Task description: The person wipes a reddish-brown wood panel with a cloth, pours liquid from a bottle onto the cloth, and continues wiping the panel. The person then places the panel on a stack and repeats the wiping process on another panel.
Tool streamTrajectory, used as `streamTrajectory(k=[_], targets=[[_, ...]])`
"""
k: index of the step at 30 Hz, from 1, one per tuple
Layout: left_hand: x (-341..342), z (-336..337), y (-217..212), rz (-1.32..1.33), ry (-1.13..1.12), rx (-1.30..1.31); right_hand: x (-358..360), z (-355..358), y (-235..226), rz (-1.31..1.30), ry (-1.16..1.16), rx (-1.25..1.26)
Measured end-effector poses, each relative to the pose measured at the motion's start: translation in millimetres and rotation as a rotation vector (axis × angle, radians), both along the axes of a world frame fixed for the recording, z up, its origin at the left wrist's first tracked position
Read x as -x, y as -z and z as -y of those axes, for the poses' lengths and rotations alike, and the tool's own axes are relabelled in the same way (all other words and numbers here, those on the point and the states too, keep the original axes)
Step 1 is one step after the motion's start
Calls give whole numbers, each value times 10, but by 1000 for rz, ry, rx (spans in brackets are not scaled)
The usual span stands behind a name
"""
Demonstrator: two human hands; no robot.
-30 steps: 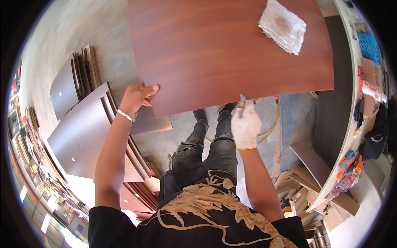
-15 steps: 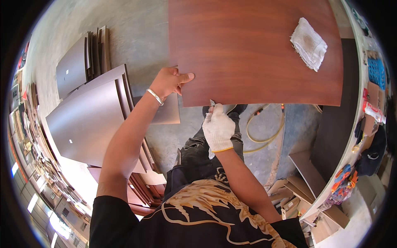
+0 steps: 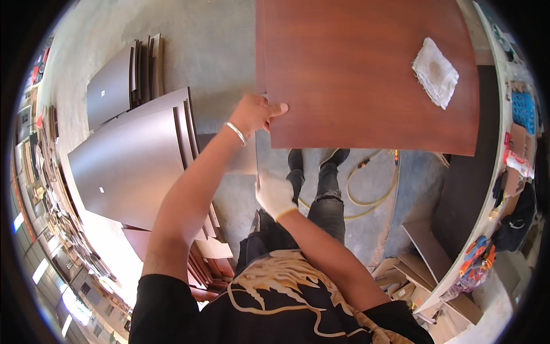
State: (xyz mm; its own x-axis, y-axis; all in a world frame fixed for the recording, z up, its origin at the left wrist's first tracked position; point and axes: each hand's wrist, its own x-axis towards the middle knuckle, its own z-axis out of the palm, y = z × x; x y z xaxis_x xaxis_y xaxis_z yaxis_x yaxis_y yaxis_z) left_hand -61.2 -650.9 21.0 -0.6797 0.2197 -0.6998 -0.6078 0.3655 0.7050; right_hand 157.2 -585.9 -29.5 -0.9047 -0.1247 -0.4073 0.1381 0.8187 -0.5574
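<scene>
A reddish-brown wood-grain panel (image 3: 366, 86) lies flat in front of me. My left hand (image 3: 258, 114), bare with a silver bracelet on the wrist, grips its near left corner, thumb on top and fingers curled under the edge. Below that corner, apart from the panel, is my right hand (image 3: 275, 195) in a white knit glove, closed. It holds a small knife (image 3: 258, 174), mostly hidden by the glove, with only a thin tip showing. A folded white cloth (image 3: 435, 73) with a faint stain rests on the panel's right side.
Stacked dark panels (image 3: 134, 163) stand to my left, with another stack (image 3: 112, 86) behind. A yellow hose (image 3: 372, 203) curls on the concrete floor. At right runs a shelf edge with a blue basket (image 3: 523, 112) and orange-handled tools (image 3: 476, 255). Cardboard pieces (image 3: 415, 269) lie below it.
My right hand has drawn back from the panel's near edge, down and to the left, with the knife. In the picture, the panel, cloth and left hand sit farther right.
</scene>
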Motion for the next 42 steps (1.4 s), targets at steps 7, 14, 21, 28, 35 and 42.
streamTrajectory(k=[7,14,21,28,35,42], targets=[[-953,-58,259,-37,-149,-57,-365,-904,63,313,92,-27],[-1467,-36,345,-51,-381,-280,-402,-1742,-164,375,419,481],[-1821,-111,-207,81,-384,-316,336,-1717,-757,817,623,1446],[-1241,-202,-599,136,-570,-901,1132,-1376,-939,1096,372,1603],[668,605,-314,-399,-184,458,3001,-1692,-862,-600,207,156],[3612,612,50,-803,120,386,4069,-2140,-486,-533,158,-507]])
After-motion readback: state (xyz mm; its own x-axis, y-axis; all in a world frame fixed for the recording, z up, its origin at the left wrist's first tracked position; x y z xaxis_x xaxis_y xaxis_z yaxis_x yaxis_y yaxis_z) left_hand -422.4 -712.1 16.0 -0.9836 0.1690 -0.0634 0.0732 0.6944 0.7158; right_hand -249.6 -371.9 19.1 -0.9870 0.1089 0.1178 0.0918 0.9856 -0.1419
